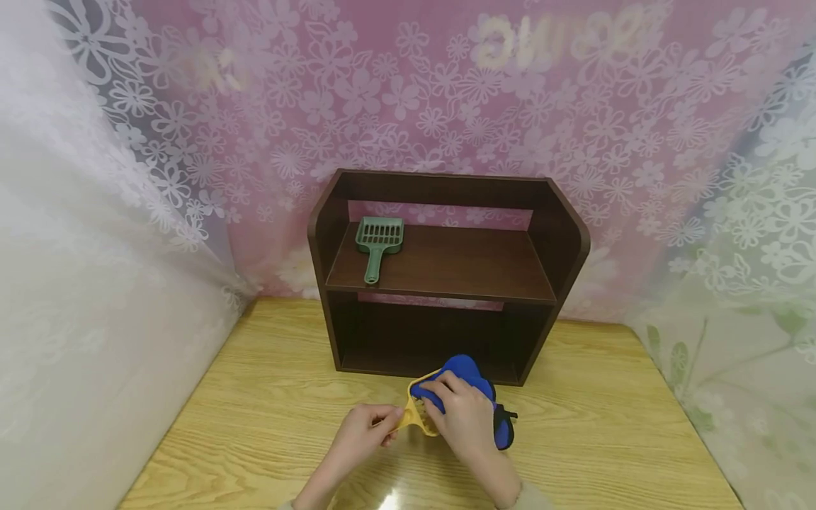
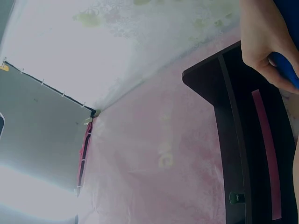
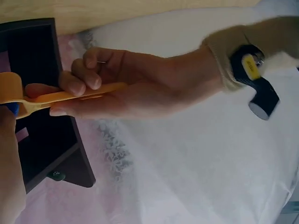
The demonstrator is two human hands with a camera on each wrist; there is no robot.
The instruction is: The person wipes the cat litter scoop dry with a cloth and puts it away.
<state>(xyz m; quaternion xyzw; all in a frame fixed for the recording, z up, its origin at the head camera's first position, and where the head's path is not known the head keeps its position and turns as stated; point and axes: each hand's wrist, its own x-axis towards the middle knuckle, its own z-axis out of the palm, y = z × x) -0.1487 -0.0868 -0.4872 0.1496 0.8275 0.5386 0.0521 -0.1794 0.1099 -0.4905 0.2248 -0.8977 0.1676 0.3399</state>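
Head view, one o'clock: pale lettering [image 1: 564,37] on pink curtain [image 1: 414,99], unreadable | right-wrist view, two o'clock: yellow label [image 3: 251,66] on your left wristband [image 3: 262,88], illegible

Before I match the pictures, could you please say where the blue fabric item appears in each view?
Head: the blue fabric item is low, right of centre, against the yellow scoop.
Left wrist: part of the item, right edge, upper half.
Right wrist: a sliver of the item, left edge, about mid-height.
Shared landmark: the dark shelf.
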